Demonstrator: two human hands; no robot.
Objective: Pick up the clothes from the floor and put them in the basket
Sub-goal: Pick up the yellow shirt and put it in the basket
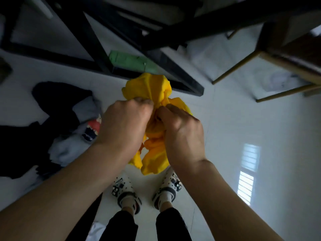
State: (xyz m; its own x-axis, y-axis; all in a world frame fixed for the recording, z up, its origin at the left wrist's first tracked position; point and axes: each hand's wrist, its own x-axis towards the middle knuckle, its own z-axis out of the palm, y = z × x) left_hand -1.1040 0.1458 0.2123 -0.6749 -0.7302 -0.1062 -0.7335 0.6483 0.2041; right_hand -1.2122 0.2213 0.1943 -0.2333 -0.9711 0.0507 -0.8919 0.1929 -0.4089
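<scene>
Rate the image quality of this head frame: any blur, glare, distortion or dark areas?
Head view: soft overall, with motion blur on the dark table frame at top; wide-angle bending at the edges; bright window reflections glare on the glossy floor; the dark clothes at left lose detail in shadow. The yellow garment, bunched in left hand and right hand, is well lit.

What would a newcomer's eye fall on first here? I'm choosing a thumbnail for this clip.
The bright yellow garment, bunched at the centre of the view, gripped by the left hand and the right hand above the pale floor. Next come the dark and grey clothes heaped on the floor at left, with a red toothy print showing. Below the garment stand white decorated shoes.
</scene>
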